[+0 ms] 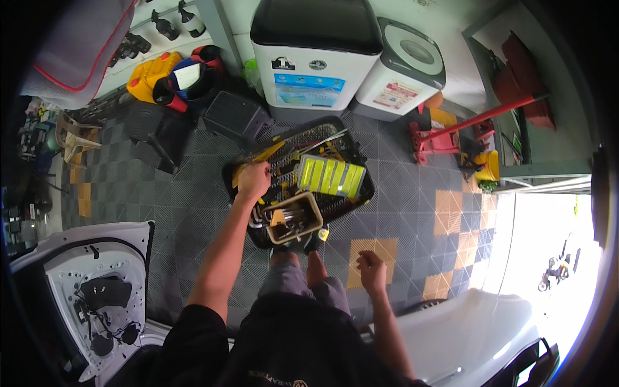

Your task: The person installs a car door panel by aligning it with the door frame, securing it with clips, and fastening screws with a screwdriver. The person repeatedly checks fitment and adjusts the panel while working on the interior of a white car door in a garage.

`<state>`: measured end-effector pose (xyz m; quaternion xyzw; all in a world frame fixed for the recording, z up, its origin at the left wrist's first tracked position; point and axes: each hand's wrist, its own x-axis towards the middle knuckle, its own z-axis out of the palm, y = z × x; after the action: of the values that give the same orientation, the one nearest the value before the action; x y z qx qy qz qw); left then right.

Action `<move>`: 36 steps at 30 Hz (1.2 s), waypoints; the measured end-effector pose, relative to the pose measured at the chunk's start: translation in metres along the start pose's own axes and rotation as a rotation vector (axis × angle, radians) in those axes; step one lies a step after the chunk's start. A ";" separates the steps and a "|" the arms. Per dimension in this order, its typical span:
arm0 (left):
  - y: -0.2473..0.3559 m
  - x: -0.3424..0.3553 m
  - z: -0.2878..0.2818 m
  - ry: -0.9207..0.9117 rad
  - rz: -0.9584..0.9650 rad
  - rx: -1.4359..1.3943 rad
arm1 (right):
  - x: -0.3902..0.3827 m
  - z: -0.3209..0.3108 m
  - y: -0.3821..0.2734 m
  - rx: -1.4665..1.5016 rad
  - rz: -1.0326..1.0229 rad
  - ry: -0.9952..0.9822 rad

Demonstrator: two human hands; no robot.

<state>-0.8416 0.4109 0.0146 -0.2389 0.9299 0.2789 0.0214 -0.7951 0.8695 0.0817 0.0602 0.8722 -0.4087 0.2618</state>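
My left hand (253, 181) reaches into the left side of a black tool tray (369, 188), its fingers closed beside a yellow flat piece (269, 152); what they grip is hidden. My right hand (372, 271) hangs in the air to the right of the tray, fingers loosely curled and apart, with nothing seen in it. A yellow-green compartment case (331, 176) lies on the tray's right half. At the near side sits a tan bin (316, 218) with metal hand tools in it. A long metal rod (320, 142) lies across the far side.
A small round yellow thing (323, 235) is on the tiled floor by my feet. Beyond the tray stand a black stool (236, 117) and two white machines (309, 77). A red jack (445, 138) is at right. Car panels (458, 319) flank me, including an open door (106, 284) at left.
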 end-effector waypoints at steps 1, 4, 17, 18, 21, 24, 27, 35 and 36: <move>-0.005 -0.005 0.003 0.008 0.057 0.037 | -0.013 -0.001 0.004 -0.006 -0.014 0.006; -0.002 0.000 0.008 -0.023 0.080 0.102 | -0.040 0.004 0.012 -0.038 0.005 0.059; 0.011 0.042 0.020 -0.296 0.186 0.278 | -0.263 0.063 0.106 0.081 0.476 0.300; 0.007 0.042 0.022 -0.300 0.216 0.222 | -0.279 0.069 0.119 0.097 0.550 0.311; -0.003 0.052 0.029 -0.326 0.285 0.283 | -0.331 0.096 0.161 0.137 0.656 0.415; -0.013 0.061 0.032 -0.425 0.275 0.102 | -0.371 0.125 0.191 0.230 0.815 0.363; -0.017 0.060 0.025 -0.447 0.167 -0.047 | -0.405 0.147 0.209 0.273 0.850 0.414; 0.033 -0.013 -0.008 -0.205 0.249 -0.070 | -0.471 0.197 0.244 0.562 0.732 0.594; 0.040 -0.029 -0.008 -0.172 0.271 -0.085 | -0.484 0.202 0.251 0.613 0.737 0.609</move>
<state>-0.8336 0.4489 0.0465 -0.0871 0.9358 0.3376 0.0531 -0.2186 0.9368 0.0483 0.5490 0.6713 -0.4889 0.0942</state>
